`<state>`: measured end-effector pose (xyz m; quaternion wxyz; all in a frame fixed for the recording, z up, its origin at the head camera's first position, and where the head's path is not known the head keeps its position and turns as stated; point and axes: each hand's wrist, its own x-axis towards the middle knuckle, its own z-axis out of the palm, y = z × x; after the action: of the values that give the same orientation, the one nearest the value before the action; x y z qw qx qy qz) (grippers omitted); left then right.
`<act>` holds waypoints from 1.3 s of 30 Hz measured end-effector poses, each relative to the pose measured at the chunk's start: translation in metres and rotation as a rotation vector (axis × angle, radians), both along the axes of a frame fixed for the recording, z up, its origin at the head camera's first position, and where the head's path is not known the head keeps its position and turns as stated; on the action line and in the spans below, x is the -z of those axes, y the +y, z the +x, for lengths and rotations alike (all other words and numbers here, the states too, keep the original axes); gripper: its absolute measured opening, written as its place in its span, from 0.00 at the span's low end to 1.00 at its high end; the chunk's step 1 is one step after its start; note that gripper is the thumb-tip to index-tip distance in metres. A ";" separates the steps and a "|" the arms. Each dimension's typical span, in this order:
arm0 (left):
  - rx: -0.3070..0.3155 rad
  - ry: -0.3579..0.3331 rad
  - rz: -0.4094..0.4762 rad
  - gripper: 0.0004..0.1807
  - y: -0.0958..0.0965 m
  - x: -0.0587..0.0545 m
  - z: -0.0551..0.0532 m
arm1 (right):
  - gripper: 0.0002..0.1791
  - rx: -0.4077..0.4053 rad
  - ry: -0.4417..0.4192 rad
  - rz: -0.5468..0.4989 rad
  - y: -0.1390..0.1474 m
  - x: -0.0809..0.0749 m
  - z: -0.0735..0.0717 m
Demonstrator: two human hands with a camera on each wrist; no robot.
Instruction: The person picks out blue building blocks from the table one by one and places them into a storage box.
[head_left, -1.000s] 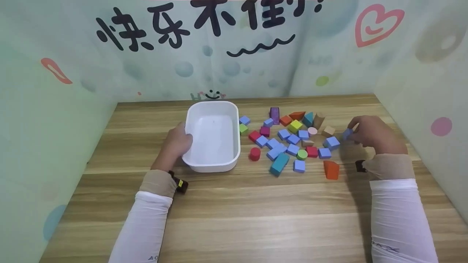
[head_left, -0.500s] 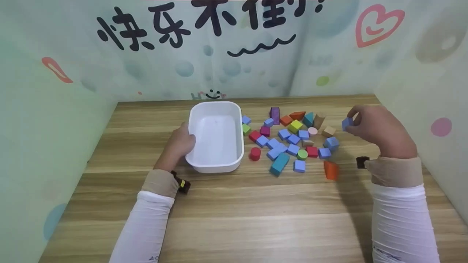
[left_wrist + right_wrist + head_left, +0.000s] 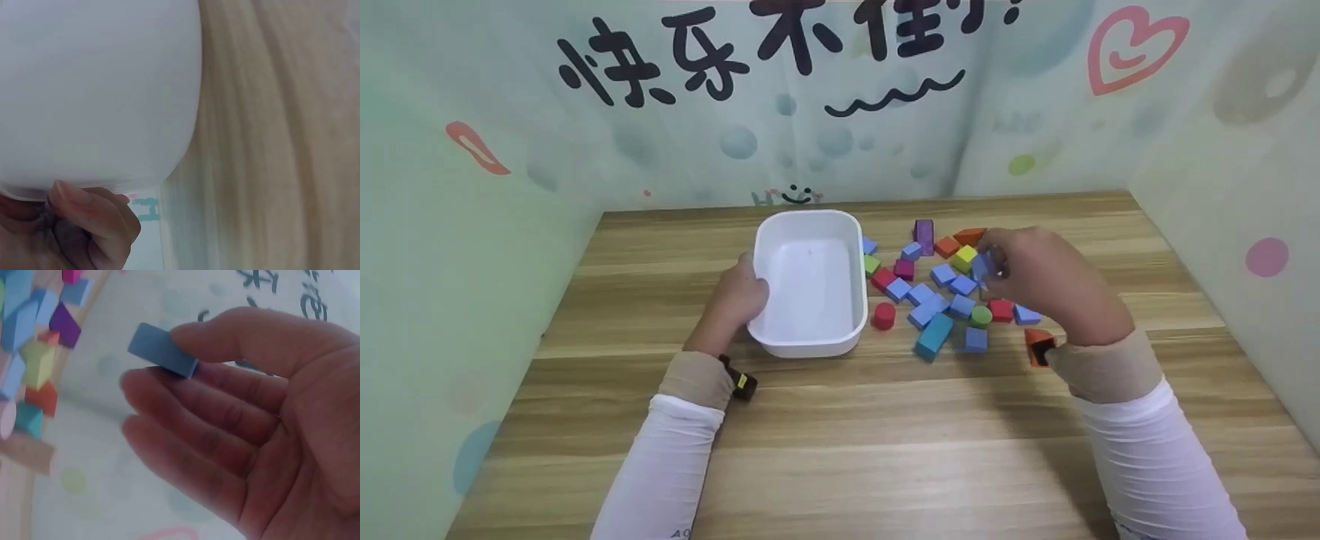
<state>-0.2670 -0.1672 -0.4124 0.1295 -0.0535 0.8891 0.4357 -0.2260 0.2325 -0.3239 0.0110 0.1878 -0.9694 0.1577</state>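
1. The left hand point(image 3: 731, 300) grips the left wall of the white tub point(image 3: 808, 349), thumb over the rim; the tub is left of the centre of the head view.
2. The right hand point(image 3: 1054, 281) pinches a blue block point(image 3: 163, 350) between thumb and index finger, at the right edge of the loose pieces, right of centre.
3. The tub's far end sits near the back edge of the table point(image 3: 885, 457); its right side is just beside the pieces, partly hiding two.
4. Bare wood stretches across the lower centre between the sleeves, and along the left and right of the frame.
5. Counted: one tub, one pinched block, one red cylinder point(image 3: 884, 316), one green cylinder point(image 3: 981, 316), one yellow block point(image 3: 964, 259), one long purple block point(image 3: 923, 237). The loose blue cubes point(image 3: 962, 285) are several; the right hand covers some, so their total cannot be told.
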 end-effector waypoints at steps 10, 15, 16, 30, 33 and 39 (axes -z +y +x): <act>0.001 0.045 -0.059 0.35 0.004 0.006 -0.001 | 0.13 -0.233 0.088 0.002 -0.056 0.005 -0.005; -0.001 0.031 -0.055 0.34 0.002 0.005 -0.002 | 0.17 -0.210 -0.015 0.000 -0.095 0.000 -0.012; -0.003 0.026 -0.055 0.34 0.002 0.005 -0.002 | 0.18 -0.214 -0.035 -0.008 -0.105 0.001 -0.014; -0.021 0.026 -0.093 0.35 0.000 0.007 -0.001 | 0.17 -0.362 -0.074 0.001 -0.205 0.047 -0.024; -0.024 0.036 -0.091 0.36 0.002 0.007 -0.001 | 0.19 -0.345 -0.063 0.006 -0.212 0.052 -0.021; -0.007 0.059 -0.141 0.37 0.002 0.005 -0.001 | 0.18 -0.346 -0.009 0.029 -0.219 0.066 -0.021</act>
<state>-0.2685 -0.1650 -0.4172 0.0975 -0.0527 0.9208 0.3740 -0.2469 0.0130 -0.3895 -0.0235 0.3511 -0.9249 0.1440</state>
